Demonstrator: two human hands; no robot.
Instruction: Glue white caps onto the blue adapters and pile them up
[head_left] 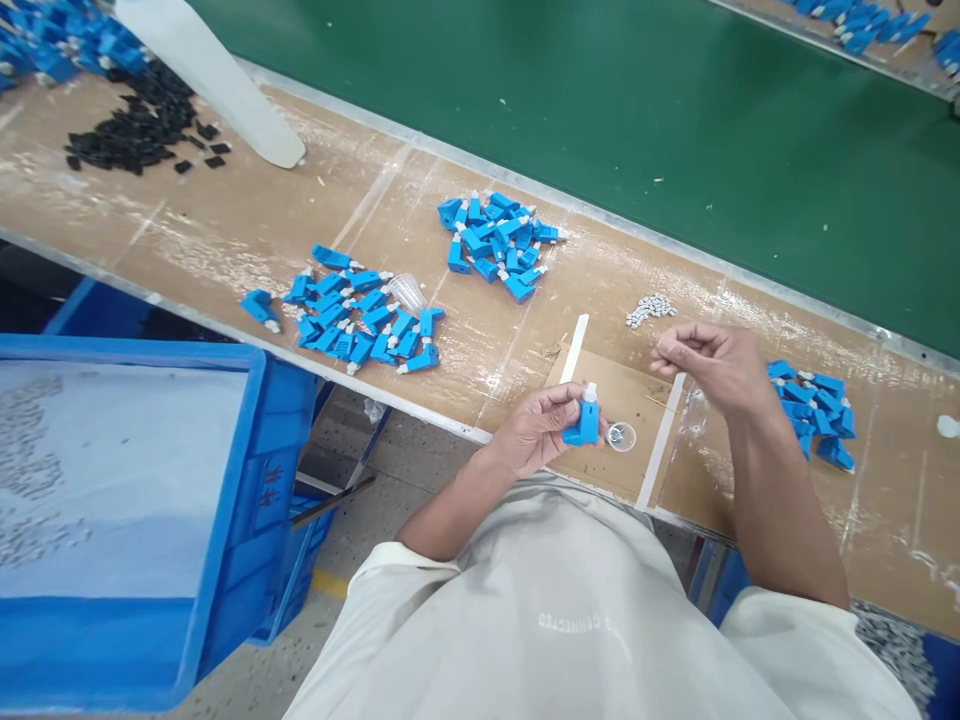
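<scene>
My left hand (541, 428) is closed around a blue plastic part (589, 420) with a white tip, held upright over the near edge of the bench. Close beside that part stands a small clear cup (621, 436) with tiny metal pieces in it. My right hand (705, 362) is raised with thumb and fingers pinched together; whatever is between them is too small to make out. Just beyond those fingertips lies a little pile of small grey pieces (651, 310). A thin stick (661, 404) rests on the cardboard between the hands.
Piles of similar blue parts lie at centre (495, 240), left (360, 315) and right (817, 405). A clear plastic cup (407, 292) lies in the left pile. Black pieces (139, 120) sit farther left. Beyond the bench runs a green surface (600, 130). A blue crate (247, 480) stands lower left.
</scene>
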